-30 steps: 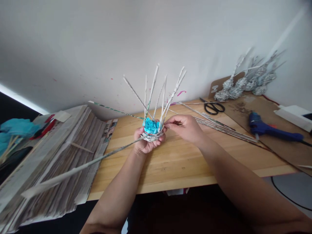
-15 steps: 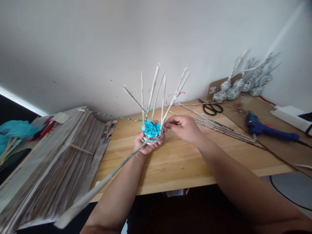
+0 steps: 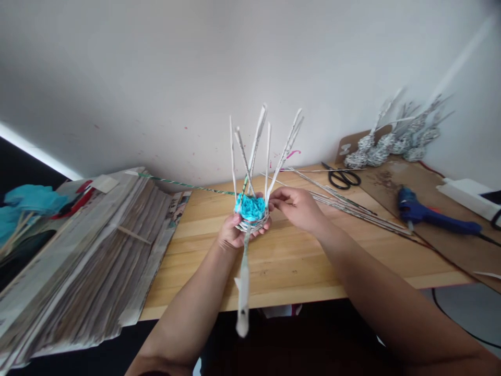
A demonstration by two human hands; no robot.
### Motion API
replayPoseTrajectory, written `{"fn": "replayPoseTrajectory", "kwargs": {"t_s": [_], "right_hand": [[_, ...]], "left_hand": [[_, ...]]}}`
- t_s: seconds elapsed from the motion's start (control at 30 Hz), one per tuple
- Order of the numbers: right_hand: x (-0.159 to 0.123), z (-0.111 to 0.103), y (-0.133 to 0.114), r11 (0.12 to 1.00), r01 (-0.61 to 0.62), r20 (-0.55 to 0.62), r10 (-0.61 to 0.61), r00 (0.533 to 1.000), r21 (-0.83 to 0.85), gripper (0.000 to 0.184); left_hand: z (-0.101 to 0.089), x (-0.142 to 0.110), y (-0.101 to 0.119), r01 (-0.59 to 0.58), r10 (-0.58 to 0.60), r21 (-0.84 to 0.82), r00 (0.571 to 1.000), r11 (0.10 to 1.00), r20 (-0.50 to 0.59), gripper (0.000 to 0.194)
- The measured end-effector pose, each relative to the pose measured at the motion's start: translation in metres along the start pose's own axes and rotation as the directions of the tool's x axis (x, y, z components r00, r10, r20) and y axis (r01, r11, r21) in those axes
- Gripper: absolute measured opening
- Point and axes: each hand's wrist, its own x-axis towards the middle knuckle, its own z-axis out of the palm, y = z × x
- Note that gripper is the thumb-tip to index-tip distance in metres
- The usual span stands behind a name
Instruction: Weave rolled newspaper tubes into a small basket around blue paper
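Note:
A small round basket [image 3: 252,226] woven from rolled-paper strips is cupped from below in my left hand [image 3: 231,233], the thumb on its near left side. Crumpled bright-blue paper [image 3: 251,208] fills the inside. Several white rolled-paper sticks [image 3: 268,151] rise from the rim. One green-striped paper strip [image 3: 188,185] runs out to the left. Another paper strip [image 3: 243,287] hangs toward me, widening at its white end. At the basket's right edge, my right hand [image 3: 293,205] pinches at the foot of a paper stick; its fingertips partly hide the contact.
Scissors [image 3: 341,176] and several loose paper sticks [image 3: 344,201] lie right of the hands. Beyond them a blue glue gun [image 3: 434,215] rests on cardboard [image 3: 381,190]. Small woven paper pieces [image 3: 379,149] stand against the wall. Stacked newspapers [image 3: 90,261] fill the left side.
The basket has turned in my left hand, so the hanging strip has swung from lower left to straight toward me. The upright sticks have shifted with it. My right hand stays at the right edge.

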Motion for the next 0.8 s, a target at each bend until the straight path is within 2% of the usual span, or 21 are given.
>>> {"fn": "replayPoseTrajectory", "kwargs": {"t_s": [0.13,0.2,0.3,0.37,0.47,0.53,0.6,0.7,0.73,0.8], "right_hand": [[0.001,0.001,0.003,0.999,-0.031,0.024,0.032,0.999,-0.027,0.014],[0.001,0.002,0.008,0.995,-0.013,-0.016,0.011,1.000,-0.099,0.013],[0.001,0.001,0.013,0.952,0.087,-0.160,-0.139,0.977,-0.293,0.011],[0.000,0.000,0.013,0.911,0.142,-0.191,-0.230,0.954,-0.387,0.012],[-0.004,0.000,0.009,0.907,0.137,-0.129,-0.203,0.971,-0.399,0.015],[-0.007,0.001,0.005,0.918,0.103,-0.066,-0.138,0.988,-0.382,0.020],[-0.011,0.003,0.000,0.925,0.080,0.057,-0.064,0.996,-0.372,0.028],[-0.017,0.009,-0.006,0.943,0.078,0.292,0.022,0.956,-0.325,0.040],[-0.018,0.011,-0.007,0.959,0.077,0.319,0.015,0.948,-0.274,0.038],[-0.021,0.016,-0.009,0.990,0.079,0.222,-0.051,0.974,-0.117,0.026]], "left_hand": [[0.001,-0.001,-0.001,-0.001,0.001,-0.007,1.000,1.000,-0.003,0.101],[0.002,0.000,0.000,-0.005,0.005,-0.013,0.999,1.000,-0.032,0.099],[0.003,0.004,0.002,-0.026,0.025,-0.009,0.991,1.000,-0.135,0.089],[0.005,0.008,0.003,-0.041,0.046,0.025,0.969,0.999,-0.244,0.078],[0.007,0.015,0.001,-0.126,0.165,0.122,0.901,0.984,-0.402,0.065],[0.007,0.019,-0.001,-0.193,0.271,0.211,0.848,0.958,-0.455,0.064],[0.006,0.022,-0.002,-0.230,0.357,0.306,0.808,0.924,-0.469,0.066],[0.004,0.024,-0.003,-0.254,0.463,0.446,0.759,0.858,-0.457,0.071],[0.003,0.024,-0.003,-0.261,0.498,0.491,0.744,0.831,-0.446,0.071],[0.002,0.025,-0.004,-0.277,0.564,0.574,0.717,0.770,-0.410,0.070]]}}
